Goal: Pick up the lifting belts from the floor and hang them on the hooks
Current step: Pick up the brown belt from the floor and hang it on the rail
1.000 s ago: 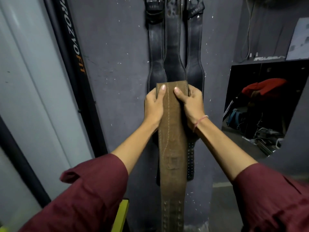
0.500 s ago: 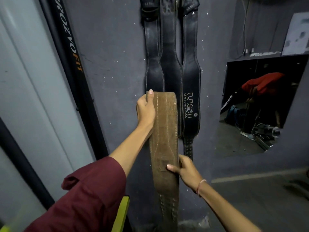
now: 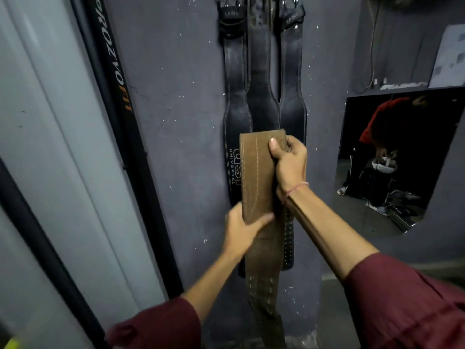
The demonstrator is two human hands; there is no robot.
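A brown suede lifting belt (image 3: 255, 172) hangs upright in front of the dark grey wall, its lower end trailing down toward the floor. My right hand (image 3: 289, 162) grips its top right corner. My left hand (image 3: 241, 230) clasps the belt lower down, thumb across its front. Behind it, three black leather belts (image 3: 261, 91) hang side by side from the top of the wall; the hooks that carry them are cut off at the frame's top edge. The left black belt shows white lettering.
A black frame post with orange and white lettering (image 3: 118, 102) leans left of the belts, beside a pale panel (image 3: 50, 147). A wall opening (image 3: 402, 159) at right shows a red cloth and gear on the floor. Cables hang at the upper right.
My right hand has gone from the belt's lower part up to its top corner. My left hand has slid from the top down to the belt's middle.
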